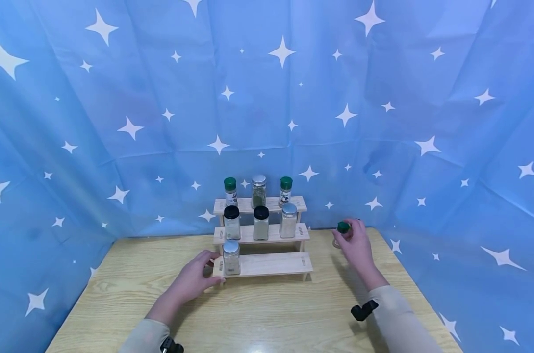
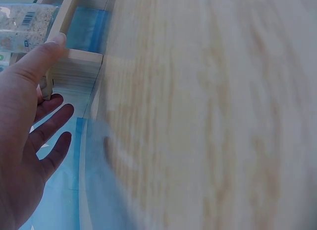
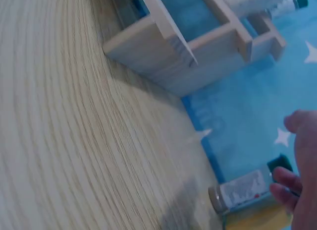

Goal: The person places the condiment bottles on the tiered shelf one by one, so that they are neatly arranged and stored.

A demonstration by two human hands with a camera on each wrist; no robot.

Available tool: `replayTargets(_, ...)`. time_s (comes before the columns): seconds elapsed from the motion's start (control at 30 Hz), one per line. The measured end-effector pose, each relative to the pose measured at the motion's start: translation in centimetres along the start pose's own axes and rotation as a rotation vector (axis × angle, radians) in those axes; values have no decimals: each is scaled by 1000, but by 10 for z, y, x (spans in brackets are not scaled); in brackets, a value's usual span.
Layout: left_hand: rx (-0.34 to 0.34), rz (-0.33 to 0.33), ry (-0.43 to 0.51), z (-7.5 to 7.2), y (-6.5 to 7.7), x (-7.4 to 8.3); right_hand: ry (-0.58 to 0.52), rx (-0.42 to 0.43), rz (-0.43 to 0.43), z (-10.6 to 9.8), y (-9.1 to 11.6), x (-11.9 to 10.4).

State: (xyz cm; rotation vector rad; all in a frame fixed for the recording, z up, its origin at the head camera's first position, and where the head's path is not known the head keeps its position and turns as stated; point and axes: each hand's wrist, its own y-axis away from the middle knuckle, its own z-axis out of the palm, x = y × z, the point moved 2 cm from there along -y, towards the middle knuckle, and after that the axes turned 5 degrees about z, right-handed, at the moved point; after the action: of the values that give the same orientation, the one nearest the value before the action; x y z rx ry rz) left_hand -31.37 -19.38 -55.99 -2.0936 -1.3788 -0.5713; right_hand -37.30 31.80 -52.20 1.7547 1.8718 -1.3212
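On the left, my left hand holds the end of the lowest step of a wooden three-step spice rack. The thumb presses the front edge; the other fingers lie behind, loosely bent in the left wrist view. A silver-capped spice jar stands on that step beside the hand. Right of the rack, my right hand is around the green cap of a spice jar standing on the table. In the right wrist view the thumb appears apart from the cap, with fingers beside it. The hand hides most of this jar in the head view.
The middle step carries two black-capped jars and a silver-capped jar. On the top step stand two green-capped jars and a silver-capped jar. A blue starry curtain hangs behind the wooden table.
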Motion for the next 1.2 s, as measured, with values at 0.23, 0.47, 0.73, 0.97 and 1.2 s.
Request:
replayTargets(0.23,4,-9,-1,-1,0,3,60,-58,14,0,-9,12)
replayTargets(0.47,5,-9,-3,0,0,2,118,-108,26,1,-15,21)
replayTargets(0.73,5,3,2,0,1,2,147,-127,24,5,-14,20)
replayTargets(0.97,8,17,-6,-1,2,0,95,-131,61,6,-8,18)
replayTargets(1.2,5,10,6,-1,1,2,12,-86,51,7,1,10)
